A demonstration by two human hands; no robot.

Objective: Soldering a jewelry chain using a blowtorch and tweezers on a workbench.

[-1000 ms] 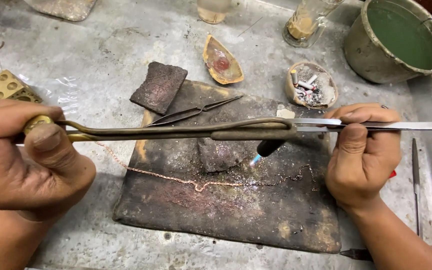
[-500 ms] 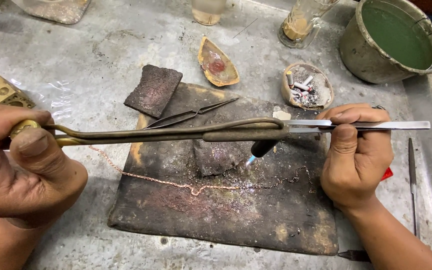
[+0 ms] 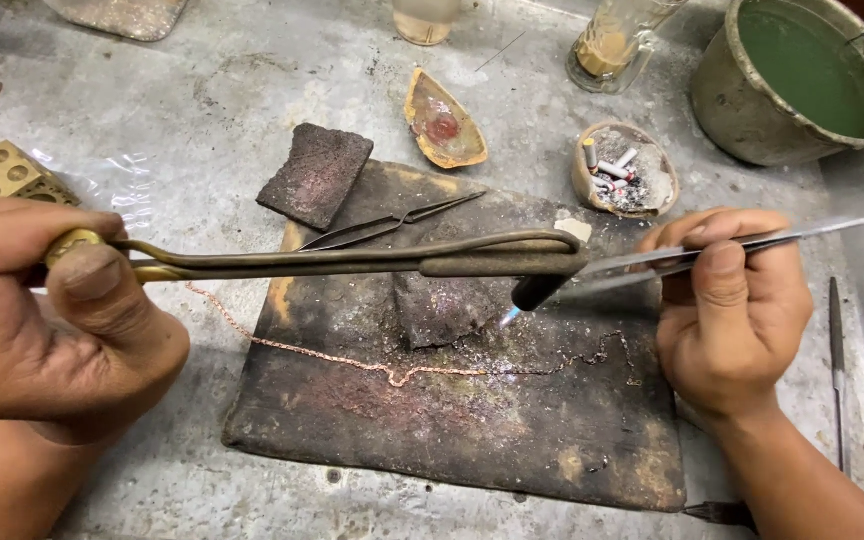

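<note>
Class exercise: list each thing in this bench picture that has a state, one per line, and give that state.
Torch: lit, small blue flame at tip, in left hand.
Tweezers: gripped in right hand.
Chain: lying loose across the dark pad.
Bucket: holds green liquid.
Spare tweezers: lying untouched.

Bare charred pad [image 3: 472,440] near the front edge; pot [image 3: 802,85], shells and jars crowding the far side

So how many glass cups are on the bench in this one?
2, both at the far edge and cut off by the frame: one glass cup near top centre, the second glass cup just left of the green-filled bucket. Others may sit out of view.
</note>
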